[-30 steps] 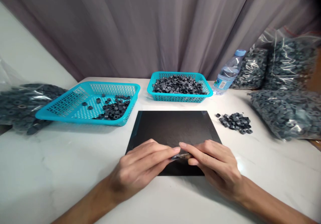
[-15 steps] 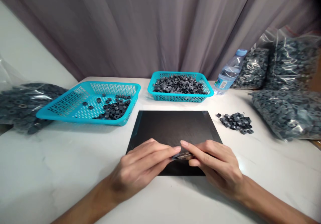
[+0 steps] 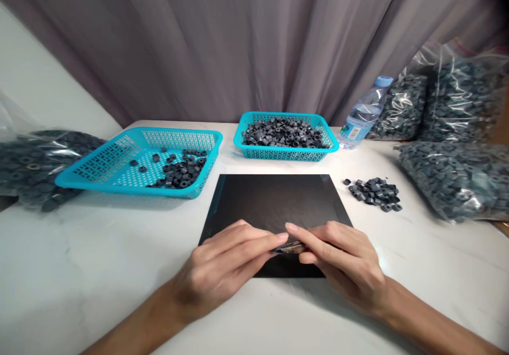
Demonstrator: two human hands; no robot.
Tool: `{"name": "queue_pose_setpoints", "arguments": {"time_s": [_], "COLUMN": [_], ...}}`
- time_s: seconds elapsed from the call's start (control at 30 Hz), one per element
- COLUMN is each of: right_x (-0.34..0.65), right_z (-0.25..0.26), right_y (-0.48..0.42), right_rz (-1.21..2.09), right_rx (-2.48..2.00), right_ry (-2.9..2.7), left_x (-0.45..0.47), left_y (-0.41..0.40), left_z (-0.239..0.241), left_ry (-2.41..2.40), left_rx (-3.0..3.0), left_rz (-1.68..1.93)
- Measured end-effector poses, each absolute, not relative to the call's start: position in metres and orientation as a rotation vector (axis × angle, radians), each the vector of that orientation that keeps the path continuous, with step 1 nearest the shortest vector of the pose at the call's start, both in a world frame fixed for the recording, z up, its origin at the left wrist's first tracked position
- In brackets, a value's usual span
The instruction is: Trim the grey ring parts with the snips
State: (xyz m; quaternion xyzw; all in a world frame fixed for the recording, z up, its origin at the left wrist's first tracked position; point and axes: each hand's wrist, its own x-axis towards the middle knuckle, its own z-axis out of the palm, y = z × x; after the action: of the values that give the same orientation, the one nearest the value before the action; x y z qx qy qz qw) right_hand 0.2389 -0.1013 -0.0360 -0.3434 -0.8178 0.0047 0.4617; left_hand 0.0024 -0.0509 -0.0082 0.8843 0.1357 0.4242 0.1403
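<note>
Over the near part of a black mat (image 3: 274, 198), both hands meet close together. My left hand (image 3: 230, 257) is closed, pinching a small dark grey piece (image 3: 279, 250) mostly covered by the fingers. My right hand (image 3: 344, 259) is closed around small metal nippers (image 3: 294, 247), whose pointed jaws reach left to that piece; their handles are hidden in the palm. Whether the jaws bite into the piece, I cannot tell. A loose pile of dark grey ring-shaped pieces (image 3: 374, 192) lies on the white table right of the mat.
A large blue basket (image 3: 131, 189) at left holds some rings; a smaller blue basket (image 3: 284, 155) behind the mat is full of them. A water bottle (image 3: 361, 114) stands back right. Bags of rings lie at left (image 3: 43, 159) and right (image 3: 457, 185).
Both hands keep nearly the same pose, the nippers still at the dark grey piece. The view has shifted very slightly; nothing else visibly moved.
</note>
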Motion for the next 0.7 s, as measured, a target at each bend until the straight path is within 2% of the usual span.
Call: {"name": "queue_pose_setpoints", "arguments": {"time_s": [0.7], "right_x": [0.2392], "right_z": [-0.0326], "right_y": [-0.1018], "right_rz": [-0.007], "right_rx": [-0.835], "right_ry": [-2.016], "left_x": [0.0019], "left_y": [-0.0508], "left_z": [-0.0096], "left_ry": [0.372], "left_rx": [2.532], "left_rz": [1.223]}}
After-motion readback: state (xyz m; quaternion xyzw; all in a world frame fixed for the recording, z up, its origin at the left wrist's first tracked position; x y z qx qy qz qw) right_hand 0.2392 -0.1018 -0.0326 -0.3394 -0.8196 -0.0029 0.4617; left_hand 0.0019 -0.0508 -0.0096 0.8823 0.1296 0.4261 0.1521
